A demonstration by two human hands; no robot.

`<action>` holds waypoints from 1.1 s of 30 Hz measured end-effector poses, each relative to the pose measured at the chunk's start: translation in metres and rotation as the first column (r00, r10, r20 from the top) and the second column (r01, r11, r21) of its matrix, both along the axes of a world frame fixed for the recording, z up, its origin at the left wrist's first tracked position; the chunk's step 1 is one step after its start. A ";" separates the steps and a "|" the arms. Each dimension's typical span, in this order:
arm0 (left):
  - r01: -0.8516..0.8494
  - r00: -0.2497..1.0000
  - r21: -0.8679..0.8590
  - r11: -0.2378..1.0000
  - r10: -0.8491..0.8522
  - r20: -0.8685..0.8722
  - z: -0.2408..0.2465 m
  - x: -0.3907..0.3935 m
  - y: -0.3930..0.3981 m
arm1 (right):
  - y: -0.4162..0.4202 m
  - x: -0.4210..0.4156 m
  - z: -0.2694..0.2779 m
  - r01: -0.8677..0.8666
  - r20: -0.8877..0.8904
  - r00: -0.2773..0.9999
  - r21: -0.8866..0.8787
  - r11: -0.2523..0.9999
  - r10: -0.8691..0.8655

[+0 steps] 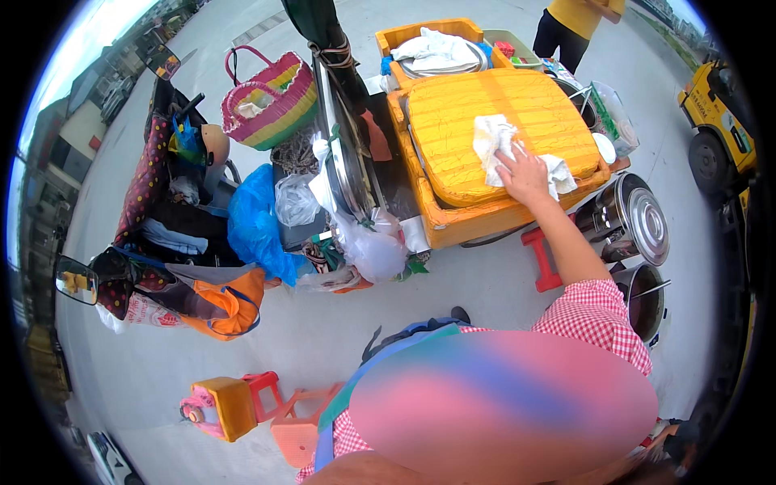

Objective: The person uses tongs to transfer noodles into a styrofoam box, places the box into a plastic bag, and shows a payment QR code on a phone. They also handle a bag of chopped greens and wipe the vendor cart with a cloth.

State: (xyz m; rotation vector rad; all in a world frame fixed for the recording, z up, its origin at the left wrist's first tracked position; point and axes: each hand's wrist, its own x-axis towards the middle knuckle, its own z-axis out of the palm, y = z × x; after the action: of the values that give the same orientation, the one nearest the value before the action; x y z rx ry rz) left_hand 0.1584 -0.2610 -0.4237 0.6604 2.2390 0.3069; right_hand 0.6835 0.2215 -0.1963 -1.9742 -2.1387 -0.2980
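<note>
My right hand (522,174) presses on a white cloth (494,142) that lies bunched on the yellow, tape-wrapped lid (448,115) of a large foam box (467,227). Part of the cloth shows on either side of my hand. The lid sits on the box, slightly askew. Behind it, a second yellow box (394,39) holds a round metal vessel with a white cloth (433,48) over it. My left hand is out of view.
A striped woven basket (273,103), a blue plastic bag (257,212) and a three-wheeler's gear are at left. Steel pots (647,224), a red stool (539,260) and a forklift (721,121) are at right. A person in yellow (576,24) stands beyond.
</note>
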 end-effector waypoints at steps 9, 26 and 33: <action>-0.065 0.998 0.127 0.990 0.063 0.020 0.030 0.090 0.087 | 0.052 0.078 0.020 -0.288 -0.192 0.938 0.031 0.957 0.289; -0.149 0.988 0.167 0.975 0.139 0.072 0.058 0.165 0.098 | 0.150 -0.073 0.004 -0.796 -0.140 0.599 0.004 0.605 0.789; -0.230 0.918 0.341 0.911 0.087 0.386 0.079 0.198 0.143 | 0.027 -0.004 0.022 -0.866 -0.218 0.495 -0.050 0.497 0.841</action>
State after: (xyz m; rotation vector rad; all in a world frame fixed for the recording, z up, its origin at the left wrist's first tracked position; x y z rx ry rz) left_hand 0.3560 -0.1181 -0.3447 0.5588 1.8880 0.8947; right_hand 0.6797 0.2486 -0.1740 -0.6718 -2.7482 0.2217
